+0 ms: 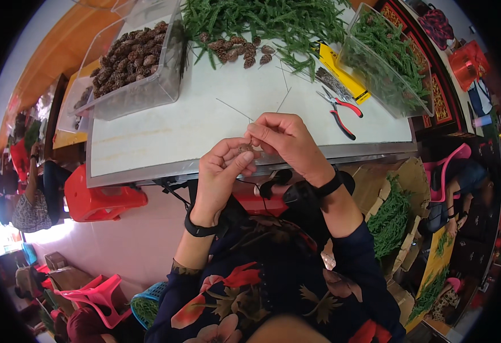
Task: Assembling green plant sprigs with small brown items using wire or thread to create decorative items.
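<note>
Here, going left to right, we see a clear bin of pine cones (133, 54) at ten o'clock on the white worktop (164, 134). Our left hand (219, 174) has its grip pinched on a small pine cone (244, 148) at the near edge. Our right hand (287, 140) pinches a thin wire (233, 108) at the cone. Red-handled pliers (342, 111) lie at two o'clock. We judge the wire could slip off the scales if either pinch loosens.

Left hand (220, 171) and right hand (287, 140), fingertips pinched together.
</note>
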The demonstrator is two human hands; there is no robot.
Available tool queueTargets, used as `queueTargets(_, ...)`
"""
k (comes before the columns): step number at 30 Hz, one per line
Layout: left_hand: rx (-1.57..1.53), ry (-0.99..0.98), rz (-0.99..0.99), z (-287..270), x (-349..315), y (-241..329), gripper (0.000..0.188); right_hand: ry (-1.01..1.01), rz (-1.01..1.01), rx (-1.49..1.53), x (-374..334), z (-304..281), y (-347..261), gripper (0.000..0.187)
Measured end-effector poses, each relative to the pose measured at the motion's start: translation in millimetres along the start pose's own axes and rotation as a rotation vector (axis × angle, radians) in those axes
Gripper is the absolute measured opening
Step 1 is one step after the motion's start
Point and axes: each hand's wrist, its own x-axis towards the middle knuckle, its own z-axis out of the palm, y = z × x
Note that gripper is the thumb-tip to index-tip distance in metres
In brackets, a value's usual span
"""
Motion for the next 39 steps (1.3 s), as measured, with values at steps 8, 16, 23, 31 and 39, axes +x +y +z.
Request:
queueTargets(8, -0.121, -0.048, -0.073, -1.4, 0.8, -2.5, 0.023, 0.050, -0.083, -0.066, -6.6, 0.3, 2.2, 0.018)
queueTargets(16, -0.058, -0.017, -0.060, 0.8, -0.8, 0.4, 0.022, 0.158, -0.509, -0.390, -6.2, 3.2, 6.0, 0.006)
queueTargets(23, -0.028, -0.027, -0.080, 1.6, -1.1, 1.5, 0.019, 0.165, -0.780, -0.536, -6.6, -4.0, 13.2, 0.010)
queueTargets(31, -0.102, -0.054, -0.159, 1.6, -1.0, 3.1, 0.020, 0.105, -0.635, -0.394, -12.0, -11.9, 10.5, 0.008)
queueTargets(39, -0.389, -0.129, -0.251, -3.2, -0.9, 0.1, 0.022, 0.110, -0.637, -0.317, -22.5, -10.1, 21.2, 0.009)
